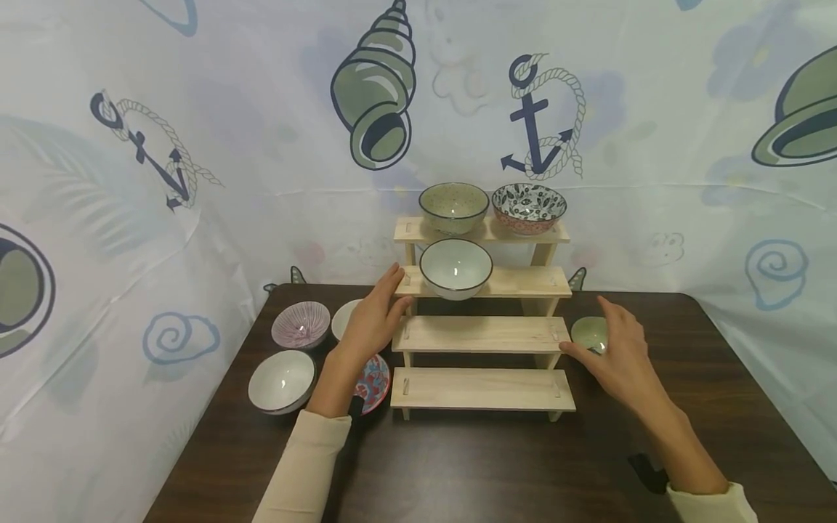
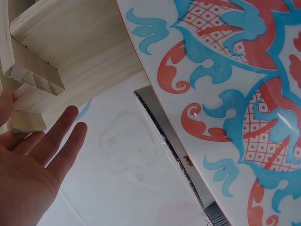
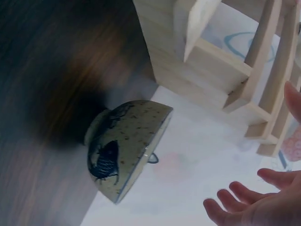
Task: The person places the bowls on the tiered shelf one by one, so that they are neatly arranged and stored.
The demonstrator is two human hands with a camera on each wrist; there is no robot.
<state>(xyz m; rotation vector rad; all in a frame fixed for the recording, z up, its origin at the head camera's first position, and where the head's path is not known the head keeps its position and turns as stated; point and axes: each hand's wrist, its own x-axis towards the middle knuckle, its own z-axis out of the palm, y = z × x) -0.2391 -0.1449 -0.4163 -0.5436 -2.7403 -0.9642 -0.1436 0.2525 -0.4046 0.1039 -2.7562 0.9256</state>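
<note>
A four-step wooden display shelf (image 1: 480, 334) stands between the two hands. At its left end is my left hand (image 1: 369, 319), fingers extended; in the left wrist view some fingertips overlap the ends of the wooden boards (image 2: 33, 70). My right hand (image 1: 617, 356) is spread beside the right end, thumb pointing toward a step and fingers near a small green bowl (image 1: 588, 333) on the table. The right wrist view shows that bowl's dark fish painting (image 3: 107, 160). A white bowl with a dark rim (image 1: 455, 269) sits on the second step from the top.
On the top step stand a speckled green bowl (image 1: 453, 207) and a floral bowl (image 1: 528, 207). Left on the dark table (image 1: 484, 465) are a purple-striped bowl (image 1: 301, 325), a white bowl (image 1: 281, 381), another pale bowl (image 1: 343, 318) and a red-and-blue dish (image 1: 374, 385), partly behind the left arm.
</note>
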